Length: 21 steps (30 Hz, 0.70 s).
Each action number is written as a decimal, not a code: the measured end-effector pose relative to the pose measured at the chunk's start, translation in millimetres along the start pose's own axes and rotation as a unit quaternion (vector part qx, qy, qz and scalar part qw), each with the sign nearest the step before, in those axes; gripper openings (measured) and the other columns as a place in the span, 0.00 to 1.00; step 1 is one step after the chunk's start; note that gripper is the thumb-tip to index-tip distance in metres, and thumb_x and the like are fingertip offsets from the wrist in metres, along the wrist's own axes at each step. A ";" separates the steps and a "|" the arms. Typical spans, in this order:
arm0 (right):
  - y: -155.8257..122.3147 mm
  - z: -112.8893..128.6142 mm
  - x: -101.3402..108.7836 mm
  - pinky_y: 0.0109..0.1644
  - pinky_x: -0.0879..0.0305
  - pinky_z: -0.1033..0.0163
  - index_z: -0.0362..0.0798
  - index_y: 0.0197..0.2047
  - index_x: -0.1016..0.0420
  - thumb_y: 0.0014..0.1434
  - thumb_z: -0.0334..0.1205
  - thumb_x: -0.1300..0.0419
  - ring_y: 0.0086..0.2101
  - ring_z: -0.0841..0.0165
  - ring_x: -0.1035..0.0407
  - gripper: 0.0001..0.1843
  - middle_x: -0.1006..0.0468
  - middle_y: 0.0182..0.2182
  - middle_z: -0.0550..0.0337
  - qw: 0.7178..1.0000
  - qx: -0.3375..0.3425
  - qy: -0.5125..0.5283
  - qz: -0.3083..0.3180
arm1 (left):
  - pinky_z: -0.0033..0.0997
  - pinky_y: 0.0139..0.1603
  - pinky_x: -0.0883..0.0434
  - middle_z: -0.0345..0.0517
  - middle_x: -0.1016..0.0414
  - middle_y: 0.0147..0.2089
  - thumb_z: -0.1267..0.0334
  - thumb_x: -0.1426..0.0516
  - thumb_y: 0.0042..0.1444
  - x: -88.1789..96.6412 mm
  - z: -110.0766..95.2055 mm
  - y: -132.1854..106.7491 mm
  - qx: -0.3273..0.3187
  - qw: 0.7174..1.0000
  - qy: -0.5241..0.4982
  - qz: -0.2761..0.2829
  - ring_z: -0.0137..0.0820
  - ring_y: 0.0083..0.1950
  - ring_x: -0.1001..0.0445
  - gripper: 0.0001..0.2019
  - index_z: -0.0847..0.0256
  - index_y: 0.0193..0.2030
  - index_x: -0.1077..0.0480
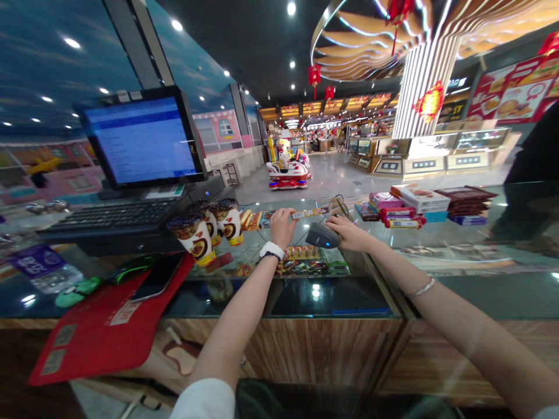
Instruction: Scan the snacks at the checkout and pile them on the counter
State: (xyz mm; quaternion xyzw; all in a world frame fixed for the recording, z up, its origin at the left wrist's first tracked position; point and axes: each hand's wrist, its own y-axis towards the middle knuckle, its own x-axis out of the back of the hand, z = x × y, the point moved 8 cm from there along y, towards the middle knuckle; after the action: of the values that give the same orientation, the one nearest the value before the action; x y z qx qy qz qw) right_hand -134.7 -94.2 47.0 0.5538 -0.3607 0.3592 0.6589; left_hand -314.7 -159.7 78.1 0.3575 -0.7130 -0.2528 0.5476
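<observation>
My right hand (345, 233) is wrapped round a dark barcode scanner (322, 235), which has a small blue light and points left. My left hand (283, 228) pinches the left end of a long narrow snack packet (311, 213) with a barcode on it, just beyond the scanner's head. Left of that hand, more colourful snack packets (257, 219) lie on the glass counter. Several patterned cups with dark tops, one being the front cup (198, 240), stand further left. The scanner's cable (338, 203) loops up behind my right hand.
A monitor (142, 139) and keyboard (113, 212) stand at left. Before them lie a red mat (109, 337), a phone (158, 278), a mouse (135, 267) and a water bottle (48, 269). Boxed sweets (420, 199) and brown packs (465, 201) are piled at right.
</observation>
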 end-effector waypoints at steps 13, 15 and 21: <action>-0.3 -20.4 -36.1 0.67 0.49 0.37 0.47 0.63 0.33 0.49 0.25 0.44 0.60 0.52 0.36 0.36 0.29 0.57 0.44 0.995 -0.043 -0.009 0.090 | 0.42 0.57 0.33 0.46 0.23 0.45 0.68 0.38 0.58 2.7 -9.7 0.7 -0.006 1.000 -0.010 0.004 0.40 0.51 0.26 0.07 0.56 0.43 0.27; -0.2 -21.9 -39.4 0.68 0.51 0.36 0.47 0.63 0.33 0.50 0.25 0.44 0.61 0.53 0.36 0.35 0.29 0.57 0.44 0.994 -0.048 -0.008 0.095 | 0.42 0.57 0.33 0.46 0.23 0.45 0.68 0.38 0.58 2.7 -10.7 0.4 -0.007 1.000 -0.011 0.004 0.40 0.51 0.26 0.07 0.55 0.43 0.28; 1.5 -24.9 -42.1 0.68 0.49 0.41 0.47 0.63 0.33 0.51 0.24 0.43 0.60 0.54 0.34 0.35 0.27 0.57 0.45 0.995 -0.047 0.008 0.092 | 0.41 0.57 0.34 0.46 0.23 0.45 0.68 0.38 0.59 3.3 -15.6 -0.4 -0.017 1.000 -0.015 0.009 0.40 0.51 0.27 0.06 0.56 0.43 0.27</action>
State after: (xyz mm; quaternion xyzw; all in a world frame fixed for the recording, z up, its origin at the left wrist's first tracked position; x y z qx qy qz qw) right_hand -154.3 -72.6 7.7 0.4837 -0.4215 0.4054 0.6512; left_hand -300.0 -162.1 84.0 0.3376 -0.7202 -0.2653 0.5449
